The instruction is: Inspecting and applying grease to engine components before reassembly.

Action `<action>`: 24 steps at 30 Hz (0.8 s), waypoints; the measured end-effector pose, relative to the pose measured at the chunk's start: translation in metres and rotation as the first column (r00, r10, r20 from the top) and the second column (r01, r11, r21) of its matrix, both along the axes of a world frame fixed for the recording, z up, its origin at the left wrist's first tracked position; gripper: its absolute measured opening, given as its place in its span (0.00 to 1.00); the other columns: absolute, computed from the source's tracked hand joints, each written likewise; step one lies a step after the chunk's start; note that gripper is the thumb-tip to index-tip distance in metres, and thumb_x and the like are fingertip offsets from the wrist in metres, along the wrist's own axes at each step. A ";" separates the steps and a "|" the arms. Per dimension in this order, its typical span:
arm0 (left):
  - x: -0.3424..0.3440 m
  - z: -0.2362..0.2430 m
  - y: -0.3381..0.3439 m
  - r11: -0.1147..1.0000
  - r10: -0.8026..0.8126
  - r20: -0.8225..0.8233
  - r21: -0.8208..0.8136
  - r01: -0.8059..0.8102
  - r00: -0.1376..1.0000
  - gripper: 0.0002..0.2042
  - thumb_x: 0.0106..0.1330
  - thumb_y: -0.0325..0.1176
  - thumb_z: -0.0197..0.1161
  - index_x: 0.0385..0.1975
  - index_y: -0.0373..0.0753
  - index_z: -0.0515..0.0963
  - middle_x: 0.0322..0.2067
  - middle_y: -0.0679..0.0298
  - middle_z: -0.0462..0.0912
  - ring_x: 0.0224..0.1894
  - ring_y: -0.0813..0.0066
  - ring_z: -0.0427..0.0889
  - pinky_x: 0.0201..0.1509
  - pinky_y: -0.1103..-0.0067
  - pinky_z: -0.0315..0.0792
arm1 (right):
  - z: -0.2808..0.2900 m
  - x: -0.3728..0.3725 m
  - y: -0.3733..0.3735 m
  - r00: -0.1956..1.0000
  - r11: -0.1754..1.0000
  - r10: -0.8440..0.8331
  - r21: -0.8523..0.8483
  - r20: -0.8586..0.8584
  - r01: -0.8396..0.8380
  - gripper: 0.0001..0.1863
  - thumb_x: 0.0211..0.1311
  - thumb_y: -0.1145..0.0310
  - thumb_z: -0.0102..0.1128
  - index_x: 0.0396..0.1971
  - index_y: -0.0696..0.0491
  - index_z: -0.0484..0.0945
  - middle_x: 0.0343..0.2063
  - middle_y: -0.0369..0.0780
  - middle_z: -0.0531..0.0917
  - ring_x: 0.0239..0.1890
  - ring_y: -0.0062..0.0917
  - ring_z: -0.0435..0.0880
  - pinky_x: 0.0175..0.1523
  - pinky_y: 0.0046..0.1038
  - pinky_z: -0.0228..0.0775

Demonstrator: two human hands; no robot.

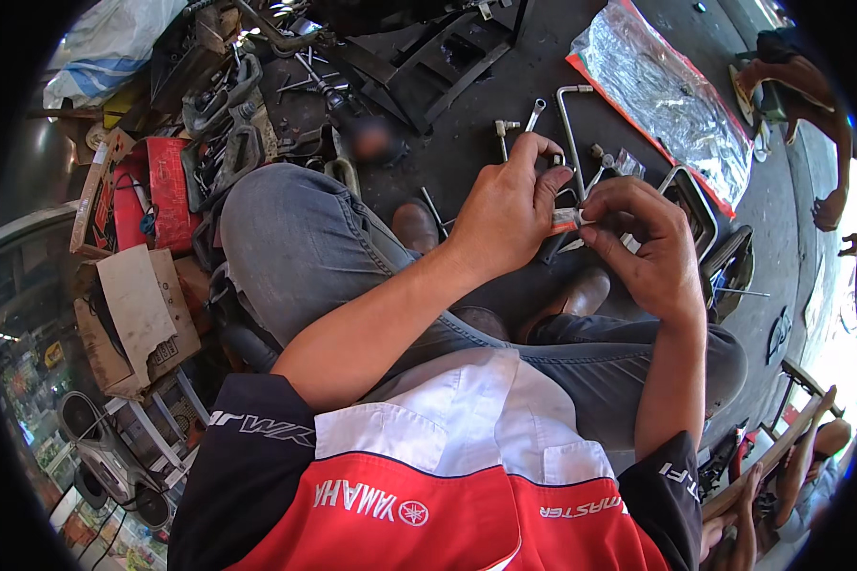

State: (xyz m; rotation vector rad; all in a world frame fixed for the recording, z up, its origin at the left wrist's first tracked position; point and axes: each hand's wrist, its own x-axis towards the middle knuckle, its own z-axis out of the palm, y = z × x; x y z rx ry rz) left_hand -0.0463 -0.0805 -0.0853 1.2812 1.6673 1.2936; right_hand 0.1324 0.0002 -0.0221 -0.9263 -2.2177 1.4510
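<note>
My left hand (509, 209) is closed, thumb and index finger pinched at a small metal piece (559, 160) above the thumb. Just below and to its right, my right hand (638, 238) pinches a small orange-and-silver packet (564, 221), which also reaches the left hand's lower fingers. Those fingers are partly hidden. Around both hands on the dark floor lie a wrench (535, 114), a bent L-shaped wrench (573, 124), a T-shaped tool (503, 135) and small metal parts with a clear plastic bag (628, 164).
A red-edged plastic sheet (657, 95) lies ahead right, beside a black metal frame (428, 76). Tool heaps, a red tray (167, 190) and cardboard (138, 314) are at left. Two other people (824, 190) (800, 476) are along the right edge. My crossed legs frame the workspace.
</note>
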 end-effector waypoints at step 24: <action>0.009 -0.006 0.011 0.978 0.198 0.229 0.021 -0.208 0.953 0.14 0.79 0.39 0.62 0.53 0.35 0.75 0.30 0.63 0.84 0.31 0.82 0.81 0.36 0.82 0.74 | -0.065 -0.021 -0.044 0.846 0.771 -0.464 -0.589 -0.262 0.240 0.20 0.68 0.70 0.74 0.55 0.58 0.78 0.47 0.35 0.86 0.47 0.16 0.83 0.52 0.20 0.76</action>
